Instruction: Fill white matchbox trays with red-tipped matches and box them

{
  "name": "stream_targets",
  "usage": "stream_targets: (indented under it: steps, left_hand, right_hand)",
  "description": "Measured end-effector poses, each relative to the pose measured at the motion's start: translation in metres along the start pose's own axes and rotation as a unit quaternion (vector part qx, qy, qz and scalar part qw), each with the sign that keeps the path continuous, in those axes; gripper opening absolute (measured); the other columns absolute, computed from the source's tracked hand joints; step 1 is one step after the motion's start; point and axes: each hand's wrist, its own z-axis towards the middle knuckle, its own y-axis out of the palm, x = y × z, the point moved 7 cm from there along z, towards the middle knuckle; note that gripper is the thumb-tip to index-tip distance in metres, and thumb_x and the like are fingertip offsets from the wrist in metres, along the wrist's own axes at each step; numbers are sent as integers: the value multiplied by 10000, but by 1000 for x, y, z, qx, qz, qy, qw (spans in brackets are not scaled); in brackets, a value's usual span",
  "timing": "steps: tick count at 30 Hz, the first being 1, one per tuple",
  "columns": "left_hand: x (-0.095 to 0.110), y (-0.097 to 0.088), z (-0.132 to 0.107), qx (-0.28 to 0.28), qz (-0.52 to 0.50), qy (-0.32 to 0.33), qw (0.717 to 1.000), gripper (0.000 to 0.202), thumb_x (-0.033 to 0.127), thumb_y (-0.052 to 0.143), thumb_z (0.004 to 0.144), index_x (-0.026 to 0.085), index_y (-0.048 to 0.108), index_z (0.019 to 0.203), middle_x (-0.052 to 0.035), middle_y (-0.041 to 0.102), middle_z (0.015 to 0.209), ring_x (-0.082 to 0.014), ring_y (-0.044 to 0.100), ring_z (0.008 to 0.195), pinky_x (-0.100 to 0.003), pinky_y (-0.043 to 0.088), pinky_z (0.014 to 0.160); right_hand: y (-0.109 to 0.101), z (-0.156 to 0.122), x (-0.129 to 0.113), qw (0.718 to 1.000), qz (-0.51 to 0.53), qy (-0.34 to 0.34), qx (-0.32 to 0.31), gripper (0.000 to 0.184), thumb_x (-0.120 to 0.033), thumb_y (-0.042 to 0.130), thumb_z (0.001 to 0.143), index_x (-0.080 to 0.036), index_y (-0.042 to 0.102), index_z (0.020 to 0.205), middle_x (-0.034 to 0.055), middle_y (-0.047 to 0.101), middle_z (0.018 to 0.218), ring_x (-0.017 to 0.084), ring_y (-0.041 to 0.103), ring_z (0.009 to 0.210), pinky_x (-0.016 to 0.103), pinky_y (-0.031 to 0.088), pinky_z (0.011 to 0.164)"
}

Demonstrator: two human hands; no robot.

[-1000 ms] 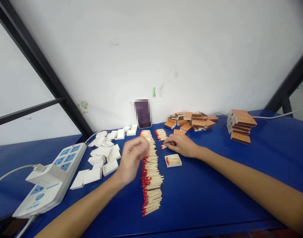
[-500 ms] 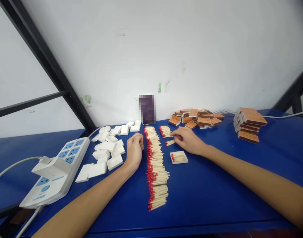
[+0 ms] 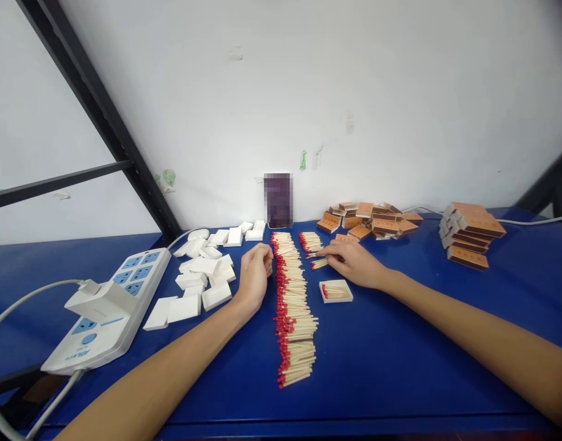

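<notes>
Beside the long row of red-headed matches (image 3: 295,288), my left hand (image 3: 256,272) rests with its fingers curled closed; their inner side is hidden. My right hand (image 3: 354,260) lies low over the table, index finger reaching left and its tip on a match (image 3: 314,253). That match is just below a small group of matches (image 3: 311,241). A few matches (image 3: 318,264) lie separately under it, close to the right thumb. Nearer to me sits a white open matchbox tray (image 3: 347,299) with several matches inside.
White matchbox trays (image 3: 184,308) lie scattered on the left beside a power strip (image 3: 141,288) with a plugged-in adapter (image 3: 101,303). Orange matchbox sleeves (image 3: 384,225) are heaped at the back right, with a stack of them (image 3: 474,229) farther right. A blurred dark panel (image 3: 278,201) leans on the wall.
A single match now lies apart below the small group, under my right index fingertip. My left hand stays closed in place. The view has shifted slightly.
</notes>
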Motion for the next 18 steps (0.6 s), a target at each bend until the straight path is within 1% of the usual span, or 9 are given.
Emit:
stream_targets:
  steps: [4, 8, 11, 15, 18]
  left_hand:
    - [1, 1, 0, -6, 6, 4, 1000, 252, 315, 540, 802, 187, 439, 610, 78, 295, 498, -67, 262, 438, -208, 221, 442]
    - [2, 2, -1, -8, 11, 7, 1000, 251, 309, 541, 801, 187, 438, 608, 73, 306, 503, -71, 275, 442, -210, 232, 445]
    - [2, 1, -1, -8, 15, 8, 1000, 249, 310, 540, 801, 187, 443, 608, 72, 307, 501, -72, 275, 444, -211, 236, 446]
    - [1, 1, -1, -11, 20, 9, 1000, 258, 312, 536, 808, 188, 436, 606, 70, 312, 502, -74, 277, 445, -213, 240, 450]
    - [1, 1, 0, -15, 23, 12, 1000, 258, 310, 535, 813, 186, 442, 607, 68, 314, 503, -74, 278, 447, -216, 238, 452]
  right_hand:
    - [0, 0, -1, 1000, -1, 4, -4, 349, -196, 450, 939, -199, 727, 1151, 65, 680, 876, 195, 606, 797, 300, 405, 692]
    - [0, 0, -1, 1000, -11, 24, -9, 367, -205, 450, 946, -211, 702, 1212, 72, 688, 906, 196, 595, 784, 292, 386, 658]
    - [0, 0, -3, 999, -24, 22, -12, 374, -211, 438, 957, -211, 694, 1230, 79, 690, 916, 203, 595, 799, 295, 384, 666]
    - [0, 1, -3, 1000, -19, 11, -10, 368, -206, 427, 960, -193, 702, 1205, 84, 687, 911, 208, 597, 821, 304, 397, 698]
    - [-1, 1, -1, 1000, -8, 5, 1, 351, -181, 441, 937, -177, 721, 1148, 78, 675, 887, 204, 593, 814, 309, 406, 722]
